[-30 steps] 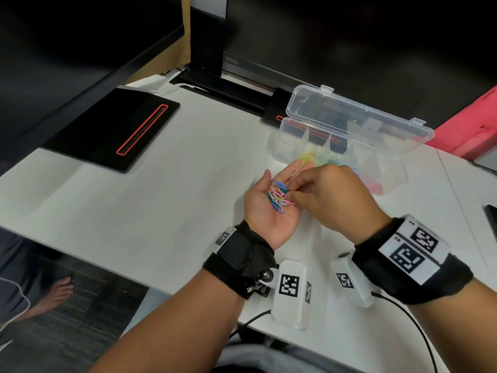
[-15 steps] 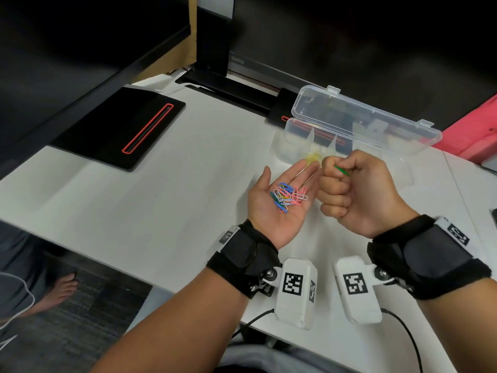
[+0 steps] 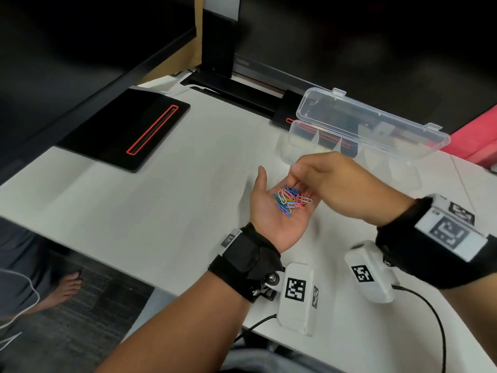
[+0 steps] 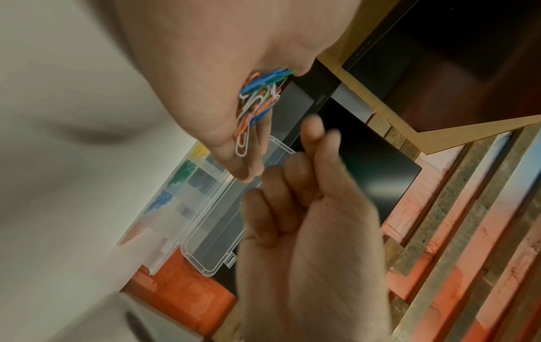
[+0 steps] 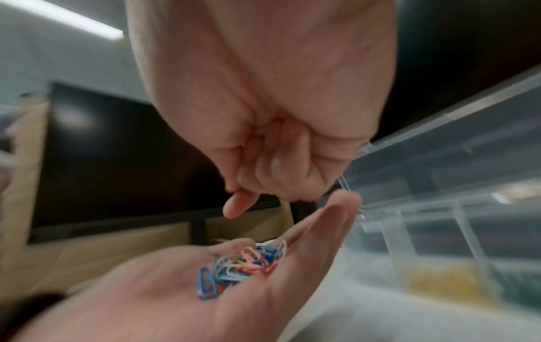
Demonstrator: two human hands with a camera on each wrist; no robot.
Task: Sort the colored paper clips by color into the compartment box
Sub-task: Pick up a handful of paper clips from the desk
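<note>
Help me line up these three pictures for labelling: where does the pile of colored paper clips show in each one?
Head: the pile of paper clips lies mid-frame on the upturned palm of the left hand, under the fingers of the right hand.
Left wrist: upper middle, seen edge-on against the palm.
Right wrist: lower middle, on the palm.
Shared landmark: the clear compartment box, behind the hands in every view.

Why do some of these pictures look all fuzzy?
Right wrist view: the box is smeared with blur, though the paper clips still show their colors. Left wrist view: the right hand up close is soft. Head view: mostly sharp, edges bent by the wide lens.
</note>
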